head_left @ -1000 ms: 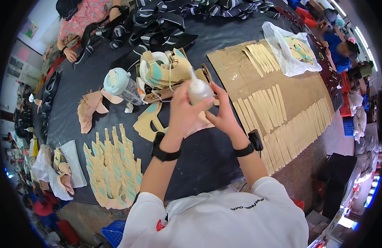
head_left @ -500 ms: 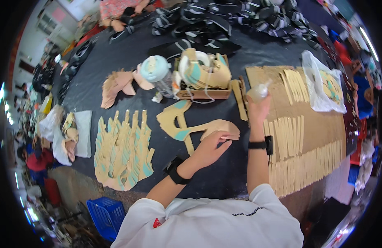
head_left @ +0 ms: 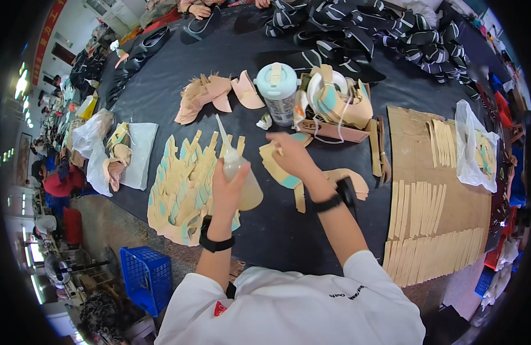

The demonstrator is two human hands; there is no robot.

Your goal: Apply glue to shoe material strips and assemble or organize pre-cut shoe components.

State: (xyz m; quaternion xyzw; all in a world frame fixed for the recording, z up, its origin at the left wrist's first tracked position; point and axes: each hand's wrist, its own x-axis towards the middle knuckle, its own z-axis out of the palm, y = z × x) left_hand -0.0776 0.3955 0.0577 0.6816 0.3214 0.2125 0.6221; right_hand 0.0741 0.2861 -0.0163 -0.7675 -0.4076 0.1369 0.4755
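My left hand (head_left: 226, 187) is closed around a translucent squeeze bottle (head_left: 249, 192) with a long thin nozzle pointing up. Pale contents show in its lower part. Beneath that hand lies a pile of tan cut pieces with teal patches (head_left: 176, 198). My right hand (head_left: 294, 158), fingers apart and index stretched to the left, is over a curved tan piece with a teal patch (head_left: 280, 172). Whether it touches the piece I cannot tell. A tan strip (head_left: 300, 198) sticks out below this piece, and another curved tan piece (head_left: 352, 181) lies beyond my right wrist.
A light-blue-lidded drink jug (head_left: 277, 86) stands beside a cardboard box (head_left: 340, 131) filled with tan pieces and a white roll. Tan strips (head_left: 421, 253) lie in rows on a cardboard sheet (head_left: 409, 129) at right. Pinkish pieces, plastic bags and black straps surround the work; another person's hand (head_left: 200, 11) is across the table.
My left hand has moved left from the tan pieces and now grips the bottle. My right hand has left the cardboard, without the clear object it held, and reached the tan piece.
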